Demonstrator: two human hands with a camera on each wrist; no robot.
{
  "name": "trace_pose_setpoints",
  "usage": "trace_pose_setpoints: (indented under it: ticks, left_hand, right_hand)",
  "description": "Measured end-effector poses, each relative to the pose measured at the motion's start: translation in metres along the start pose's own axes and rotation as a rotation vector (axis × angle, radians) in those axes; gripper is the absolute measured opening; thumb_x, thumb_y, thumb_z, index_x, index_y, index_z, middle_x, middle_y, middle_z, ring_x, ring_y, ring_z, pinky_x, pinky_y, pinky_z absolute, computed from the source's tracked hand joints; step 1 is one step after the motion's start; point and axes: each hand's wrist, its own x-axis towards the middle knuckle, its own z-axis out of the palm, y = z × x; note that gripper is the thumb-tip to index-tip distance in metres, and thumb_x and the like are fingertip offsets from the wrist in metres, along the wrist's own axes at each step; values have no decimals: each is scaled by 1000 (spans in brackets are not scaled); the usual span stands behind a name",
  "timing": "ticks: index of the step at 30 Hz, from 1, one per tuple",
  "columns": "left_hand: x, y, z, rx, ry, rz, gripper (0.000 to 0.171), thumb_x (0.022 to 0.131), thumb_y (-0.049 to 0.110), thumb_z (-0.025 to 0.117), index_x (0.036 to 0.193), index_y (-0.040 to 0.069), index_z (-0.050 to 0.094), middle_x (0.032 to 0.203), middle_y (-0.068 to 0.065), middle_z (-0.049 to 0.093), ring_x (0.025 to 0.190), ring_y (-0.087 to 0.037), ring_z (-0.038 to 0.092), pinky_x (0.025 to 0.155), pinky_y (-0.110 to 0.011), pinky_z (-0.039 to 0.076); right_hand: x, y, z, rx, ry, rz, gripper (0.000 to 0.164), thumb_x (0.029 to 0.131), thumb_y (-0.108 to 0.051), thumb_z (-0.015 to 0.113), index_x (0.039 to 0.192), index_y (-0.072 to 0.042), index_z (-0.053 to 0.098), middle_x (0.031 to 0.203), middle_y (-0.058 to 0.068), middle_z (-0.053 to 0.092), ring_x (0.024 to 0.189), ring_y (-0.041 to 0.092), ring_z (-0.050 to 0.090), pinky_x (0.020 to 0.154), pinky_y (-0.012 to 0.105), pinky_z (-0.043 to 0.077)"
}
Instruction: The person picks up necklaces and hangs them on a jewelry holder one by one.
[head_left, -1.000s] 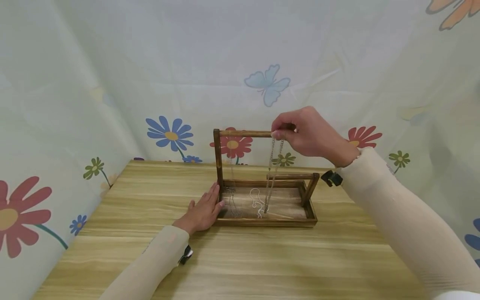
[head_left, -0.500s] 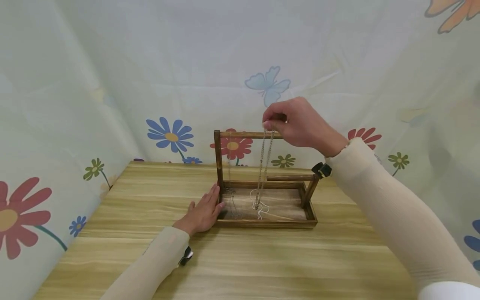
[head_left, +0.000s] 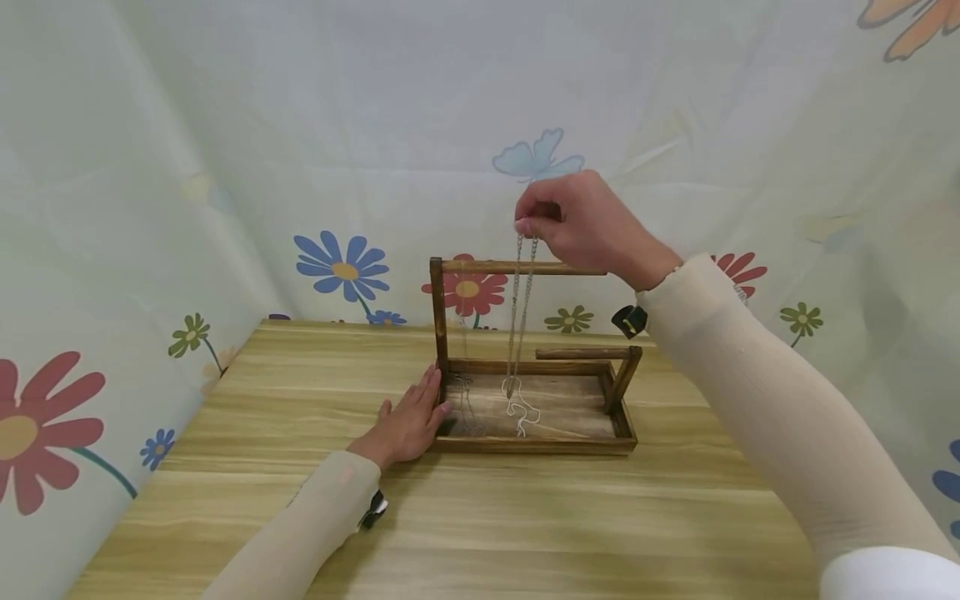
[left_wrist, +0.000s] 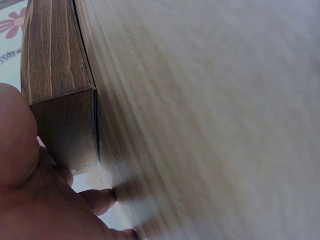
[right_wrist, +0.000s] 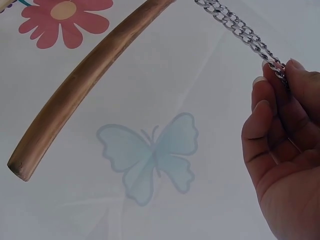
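My right hand (head_left: 581, 225) pinches a silver chain necklace (head_left: 513, 325) between thumb and fingertips, above the upper bar (head_left: 570, 268) of a brown wooden jewelry stand (head_left: 536, 447). The chain hangs down in a long loop, its lower end over the stand's tray. In the right wrist view, the chain (right_wrist: 240, 27) runs from the fingertips and the free end of the bar (right_wrist: 65, 95) stands apart from the hand. My left hand (head_left: 405, 421) lies with fingers extended against the left end of the stand; the left wrist view shows it at the wooden corner (left_wrist: 65, 125).
A thin chain (head_left: 463, 333) hangs from the upper bar near the left post. A white, thin necklace (head_left: 521, 410) lies in the tray. The shorter lower bar (head_left: 577, 354) stands at the right. Behind the wooden table (head_left: 300, 350) hangs a flowered cloth (head_left: 675, 100).
My right hand has risen from the upper bar and moved left, lifting the chain necklace with it. The left hand has stayed against the stand.
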Motion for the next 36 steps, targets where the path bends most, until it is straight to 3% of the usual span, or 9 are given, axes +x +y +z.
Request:
trace_pose_setpoints:
  ticks: [13, 23, 36]
  left_hand:
    - [-2, 4, -1, -25, 6, 0, 68, 114, 40, 31, 169, 11, 3, 179, -7, 0, 161, -45, 19, 120, -80, 9]
    - [-1, 4, -1, 11, 2, -2, 69, 115, 43, 29, 169, 11, 2, 178, -6, -2, 160, -45, 20, 120, -80, 11]
    - [-1, 2, -1, 9, -10, -2, 69, 115, 44, 28, 169, 12, -1, 178, -6, -4, 161, -45, 18, 120, -80, 10]
  right_hand:
    - [7, 8, -2, -24, 24, 85, 10, 101, -11, 69, 98, -5, 77, 91, 11, 77, 78, 21, 65, 78, 33, 50]
    - [2, 19, -6, 0, 50, 135, 11, 100, -10, 69, 99, -3, 77, 94, 14, 76, 81, 21, 64, 78, 29, 49]
    - [-12, 29, -20, -19, 12, 297, 19, 103, -19, 64, 107, -5, 76, 100, 15, 77, 89, 24, 67, 81, 35, 49]
